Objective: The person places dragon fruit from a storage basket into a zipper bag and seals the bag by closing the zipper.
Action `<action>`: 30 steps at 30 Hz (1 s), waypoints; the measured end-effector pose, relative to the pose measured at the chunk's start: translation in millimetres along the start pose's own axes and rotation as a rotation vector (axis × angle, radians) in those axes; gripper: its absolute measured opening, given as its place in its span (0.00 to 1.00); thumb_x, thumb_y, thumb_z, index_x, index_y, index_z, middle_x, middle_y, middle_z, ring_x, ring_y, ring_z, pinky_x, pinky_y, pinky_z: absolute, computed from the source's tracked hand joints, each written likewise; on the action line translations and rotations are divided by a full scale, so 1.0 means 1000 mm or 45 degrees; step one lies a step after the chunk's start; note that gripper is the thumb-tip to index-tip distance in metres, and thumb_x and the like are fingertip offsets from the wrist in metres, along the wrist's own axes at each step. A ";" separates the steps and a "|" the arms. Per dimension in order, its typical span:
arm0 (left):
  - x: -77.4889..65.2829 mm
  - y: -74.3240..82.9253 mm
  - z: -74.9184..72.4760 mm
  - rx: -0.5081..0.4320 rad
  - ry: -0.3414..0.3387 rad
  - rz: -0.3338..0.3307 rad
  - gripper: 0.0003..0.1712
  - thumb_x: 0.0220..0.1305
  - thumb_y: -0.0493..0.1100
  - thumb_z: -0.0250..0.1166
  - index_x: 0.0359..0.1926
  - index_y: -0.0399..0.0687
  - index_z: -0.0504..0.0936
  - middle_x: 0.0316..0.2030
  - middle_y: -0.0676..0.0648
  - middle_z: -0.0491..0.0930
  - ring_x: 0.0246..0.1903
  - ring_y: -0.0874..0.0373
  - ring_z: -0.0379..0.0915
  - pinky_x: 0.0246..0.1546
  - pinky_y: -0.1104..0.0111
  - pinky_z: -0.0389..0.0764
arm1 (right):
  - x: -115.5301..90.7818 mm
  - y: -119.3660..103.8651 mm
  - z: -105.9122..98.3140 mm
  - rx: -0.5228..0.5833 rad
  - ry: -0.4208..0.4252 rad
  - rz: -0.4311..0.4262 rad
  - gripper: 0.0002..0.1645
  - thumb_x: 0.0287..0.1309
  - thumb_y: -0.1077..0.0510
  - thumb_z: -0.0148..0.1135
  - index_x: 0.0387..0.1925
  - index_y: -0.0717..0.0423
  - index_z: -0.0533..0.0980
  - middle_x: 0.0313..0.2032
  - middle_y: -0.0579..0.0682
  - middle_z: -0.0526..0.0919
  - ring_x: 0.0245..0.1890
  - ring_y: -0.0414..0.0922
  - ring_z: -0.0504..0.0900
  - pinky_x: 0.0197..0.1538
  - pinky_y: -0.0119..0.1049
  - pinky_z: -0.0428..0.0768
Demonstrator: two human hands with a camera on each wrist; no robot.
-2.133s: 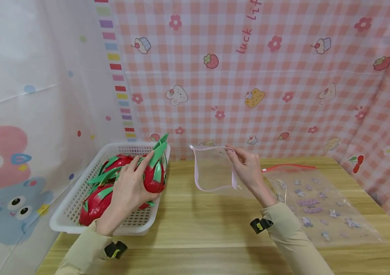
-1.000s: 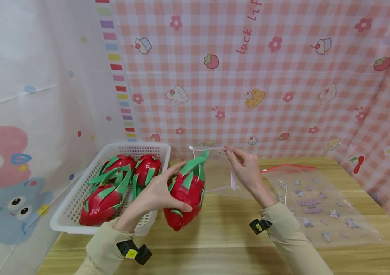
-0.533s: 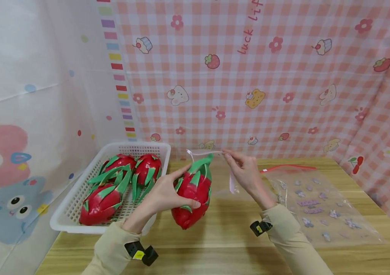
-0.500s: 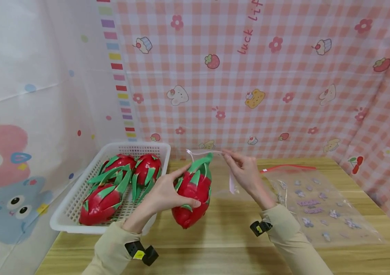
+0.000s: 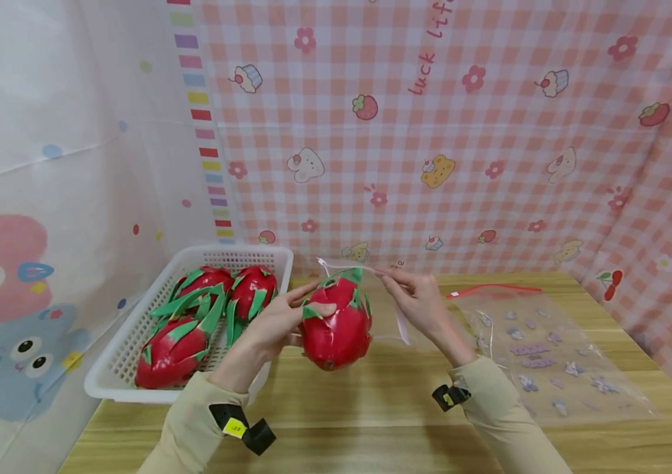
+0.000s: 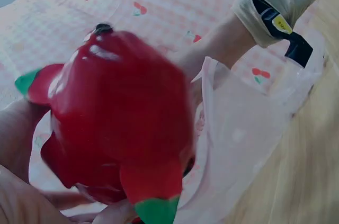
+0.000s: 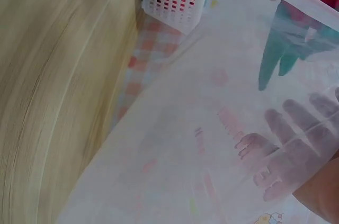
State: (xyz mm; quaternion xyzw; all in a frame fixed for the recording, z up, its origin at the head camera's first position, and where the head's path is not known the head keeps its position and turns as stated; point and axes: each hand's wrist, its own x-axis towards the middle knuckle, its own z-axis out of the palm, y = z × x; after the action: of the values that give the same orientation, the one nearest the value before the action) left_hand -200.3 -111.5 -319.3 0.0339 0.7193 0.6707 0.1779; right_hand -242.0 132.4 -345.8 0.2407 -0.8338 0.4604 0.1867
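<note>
My left hand [image 5: 267, 329] grips a red dragon fruit [image 5: 337, 329] with green leaves, its thumb lying across the upper side. The fruit's blunt end faces me, and its leafy end points into the mouth of a clear zip bag [image 7: 159, 144]. Through the bag's film, the right wrist view shows green leaves [image 7: 275, 49]. My right hand [image 5: 424, 306] pinches the bag's pale lavender rim, keeping the mouth apart. In the left wrist view the fruit [image 6: 122, 113] fills the middle, close beside the bag's rim [image 6: 208, 97].
A white plastic basket [image 5: 99, 375] on the left holds 3 more dragon fruits [image 5: 172, 352]. To the right, a flat printed zip bag [image 5: 555, 368] with a red slider strip lies on the wooden table [image 5: 383, 428]. A checked cloth [image 5: 341, 151] hangs behind.
My left hand has lifted the dragon fruit from the basket, carried it right to the bag, and tipped its leafy end away into the mouth. The right hand keeps its hold, with the rim slightly lower.
</note>
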 end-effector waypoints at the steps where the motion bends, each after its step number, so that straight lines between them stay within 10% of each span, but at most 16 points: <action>1: 0.001 0.000 0.001 -0.021 0.010 0.007 0.40 0.61 0.47 0.61 0.72 0.52 0.56 0.62 0.34 0.69 0.45 0.49 0.79 0.45 0.54 0.83 | 0.000 0.000 0.001 -0.007 -0.001 -0.002 0.16 0.66 0.57 0.55 0.49 0.59 0.81 0.48 0.59 0.84 0.32 0.41 0.81 0.38 0.34 0.80; 5: 0.005 -0.001 0.006 -0.070 0.094 0.040 0.41 0.63 0.49 0.60 0.73 0.49 0.54 0.62 0.33 0.70 0.46 0.48 0.80 0.47 0.52 0.81 | -0.001 -0.003 0.004 -0.031 -0.027 -0.003 0.15 0.65 0.58 0.56 0.49 0.58 0.81 0.49 0.58 0.84 0.46 0.49 0.84 0.47 0.46 0.83; 9: 0.009 -0.001 0.015 -0.024 0.228 0.100 0.42 0.62 0.50 0.62 0.72 0.48 0.54 0.60 0.34 0.70 0.50 0.43 0.78 0.45 0.53 0.82 | 0.000 -0.007 0.008 -0.050 -0.020 -0.023 0.14 0.64 0.59 0.56 0.48 0.58 0.82 0.47 0.57 0.85 0.37 0.44 0.83 0.40 0.37 0.84; 17: 0.019 -0.002 0.030 0.351 0.414 0.204 0.46 0.54 0.56 0.69 0.71 0.56 0.59 0.60 0.39 0.73 0.55 0.43 0.74 0.44 0.54 0.83 | 0.000 -0.014 0.012 0.002 0.081 0.016 0.14 0.65 0.59 0.55 0.46 0.58 0.82 0.10 0.51 0.70 0.09 0.32 0.56 0.14 0.24 0.57; 30: 0.025 -0.003 0.048 0.878 0.668 0.338 0.50 0.49 0.66 0.67 0.68 0.49 0.64 0.45 0.42 0.83 0.41 0.50 0.81 0.37 0.59 0.84 | -0.003 -0.017 0.021 -0.102 0.229 -0.088 0.13 0.63 0.64 0.54 0.39 0.65 0.84 0.15 0.57 0.81 0.08 0.27 0.55 0.12 0.23 0.57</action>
State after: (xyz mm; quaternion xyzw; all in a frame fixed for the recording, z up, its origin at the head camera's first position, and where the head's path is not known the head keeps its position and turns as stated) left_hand -209.0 -59.2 -329.0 0.0120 0.9109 0.3947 -0.1198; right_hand -232.2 107.0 -346.7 0.2193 -0.8227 0.4396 0.2860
